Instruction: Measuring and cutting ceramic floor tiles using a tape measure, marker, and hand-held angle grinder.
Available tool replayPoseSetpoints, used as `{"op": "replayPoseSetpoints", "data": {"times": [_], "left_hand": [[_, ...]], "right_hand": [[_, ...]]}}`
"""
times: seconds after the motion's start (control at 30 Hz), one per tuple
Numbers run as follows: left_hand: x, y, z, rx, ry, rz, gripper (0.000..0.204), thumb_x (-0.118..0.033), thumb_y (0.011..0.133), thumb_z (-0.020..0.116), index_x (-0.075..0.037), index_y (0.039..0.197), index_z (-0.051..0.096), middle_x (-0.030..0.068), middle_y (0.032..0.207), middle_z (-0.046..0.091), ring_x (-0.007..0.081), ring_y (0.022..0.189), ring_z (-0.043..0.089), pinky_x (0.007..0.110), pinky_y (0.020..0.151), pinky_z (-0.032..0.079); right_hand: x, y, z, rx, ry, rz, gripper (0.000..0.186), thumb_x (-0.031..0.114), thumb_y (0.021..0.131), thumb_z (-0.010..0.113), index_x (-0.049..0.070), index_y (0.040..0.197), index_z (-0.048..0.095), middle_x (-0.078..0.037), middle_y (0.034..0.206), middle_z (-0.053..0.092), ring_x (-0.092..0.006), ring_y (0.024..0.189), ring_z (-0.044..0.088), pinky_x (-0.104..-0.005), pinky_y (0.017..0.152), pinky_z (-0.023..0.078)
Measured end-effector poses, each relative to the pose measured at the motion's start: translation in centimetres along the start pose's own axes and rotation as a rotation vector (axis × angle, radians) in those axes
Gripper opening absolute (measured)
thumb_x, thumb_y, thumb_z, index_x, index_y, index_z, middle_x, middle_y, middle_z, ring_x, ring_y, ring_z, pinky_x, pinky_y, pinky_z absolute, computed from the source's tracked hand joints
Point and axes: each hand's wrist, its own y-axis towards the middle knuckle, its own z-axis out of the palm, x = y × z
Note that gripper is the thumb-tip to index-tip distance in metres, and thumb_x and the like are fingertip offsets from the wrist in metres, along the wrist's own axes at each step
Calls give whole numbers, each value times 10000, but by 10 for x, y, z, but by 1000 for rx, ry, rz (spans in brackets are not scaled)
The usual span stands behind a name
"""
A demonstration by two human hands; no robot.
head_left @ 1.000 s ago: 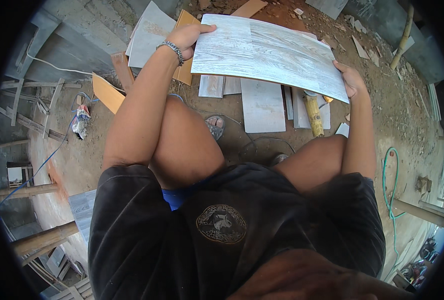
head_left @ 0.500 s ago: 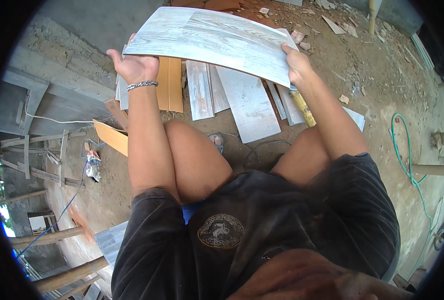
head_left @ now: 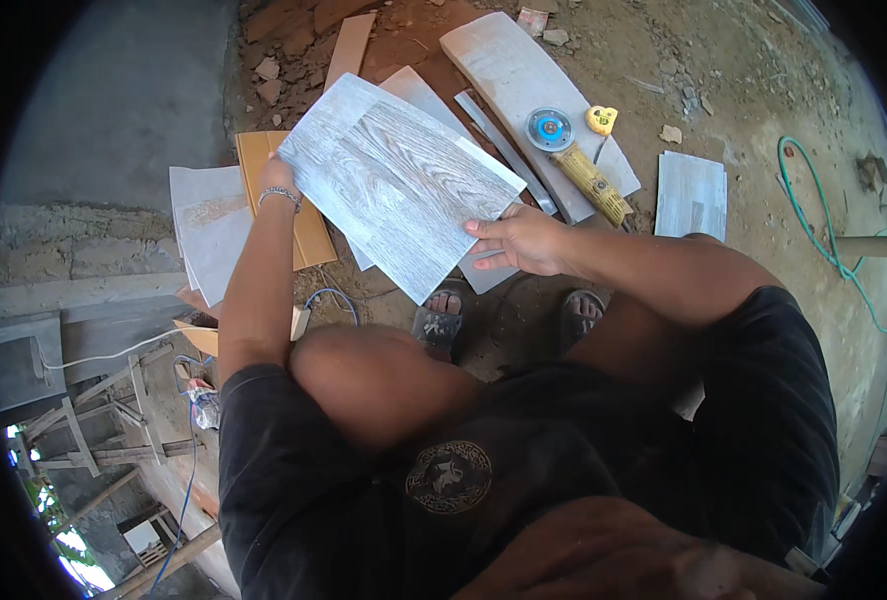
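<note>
Between my two hands is a wood-grain tile, pale grey with darker streaks, held tilted above the ground. My left hand, wearing a braided bracelet, grips its left edge; most of those fingers are hidden behind the tile. My right hand closes on the lower right edge, its thumb over the top face. Past the right hand lies an angle grinder with a yellow body and a blue-centred disc. It rests on a long pale plank-shaped tile, beside a yellow tape measure.
Smaller grey tiles are stacked at the right. Brown cardboard and pale tiles lie on the left. A green hose curves along the far right. Rubble and a concrete wall stand beyond. My sandalled feet are below.
The tile has come down closer to me and turned, its right end now pointing lower. Both hands have moved with it. The view has shifted, showing the grinder and tape measure more fully.
</note>
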Motion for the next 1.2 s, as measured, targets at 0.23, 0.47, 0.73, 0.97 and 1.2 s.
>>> {"op": "replayPoseSetpoints", "data": {"times": [0.23,0.47,0.73,0.97,1.2], "left_hand": [[98,66,-5,490,-548,-158,446,-267,1128,322,34,1432,447,188,1420,577,316,1307,567,457,1164,410],[116,122,17,784,-416,-192,352,-218,1105,448,24,1348,527,136,1328,641,249,1179,656,387,1050,520],[131,178,32,662,412,-260,242,-197,960,739,-21,1110,666,9,893,630,121,833,640,288,849,597],[138,219,28,747,386,-316,334,-144,927,771,36,1163,618,48,1058,648,128,913,657,265,865,594],[165,197,30,602,233,-311,342,-199,981,718,-22,1258,624,-12,1119,663,96,1021,619,255,964,533]], "right_hand": [[-8,42,-85,-250,84,294,415,267,992,698,71,1322,542,-83,1233,633,-210,1104,635,-393,924,553],[-22,48,-86,-255,268,402,396,309,1009,667,43,1276,548,-120,1198,645,-238,1103,654,-399,926,563],[-89,94,-77,-499,224,395,434,284,1031,638,-76,1251,536,-166,1182,644,-264,1081,664,-411,920,569],[-120,122,-56,-514,392,340,452,317,1043,613,-60,1275,525,-158,1207,636,-270,1065,675,-391,887,573],[-77,111,-35,-490,351,156,540,362,1076,522,-30,1432,415,-188,1234,634,-305,968,722,-385,776,593]]}}
